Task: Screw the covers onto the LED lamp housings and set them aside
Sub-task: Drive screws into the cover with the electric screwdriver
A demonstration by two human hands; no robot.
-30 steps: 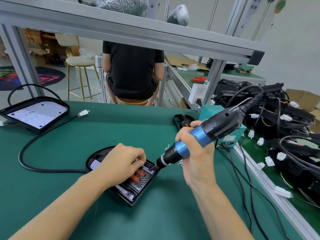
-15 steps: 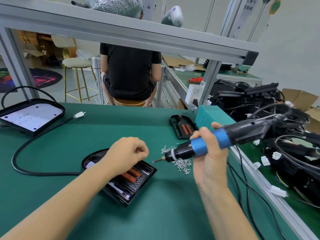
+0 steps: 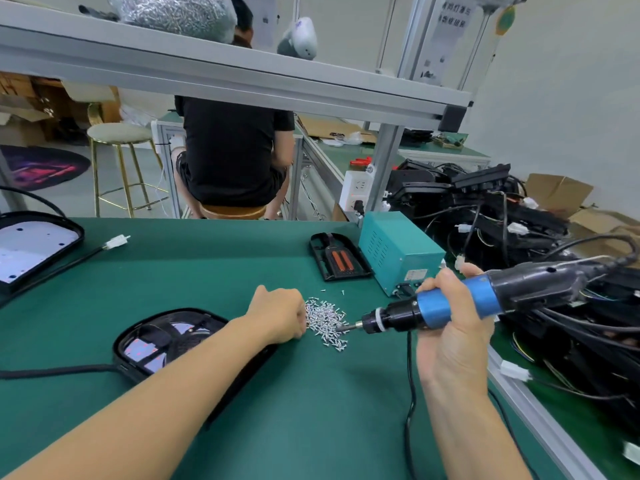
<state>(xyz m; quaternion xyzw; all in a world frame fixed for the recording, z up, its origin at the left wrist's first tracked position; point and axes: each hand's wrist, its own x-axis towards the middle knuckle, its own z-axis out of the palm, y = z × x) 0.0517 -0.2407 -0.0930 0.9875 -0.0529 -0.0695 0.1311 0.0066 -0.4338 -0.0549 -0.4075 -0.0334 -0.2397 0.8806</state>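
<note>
Head view showed the left hand had left the lamp housing at lower left for the screw pile at centre, fingers curled, pinch unclear. Right hand gripped the screwdriver, tip dipping into the pile: reloading, I'd say.
</note>
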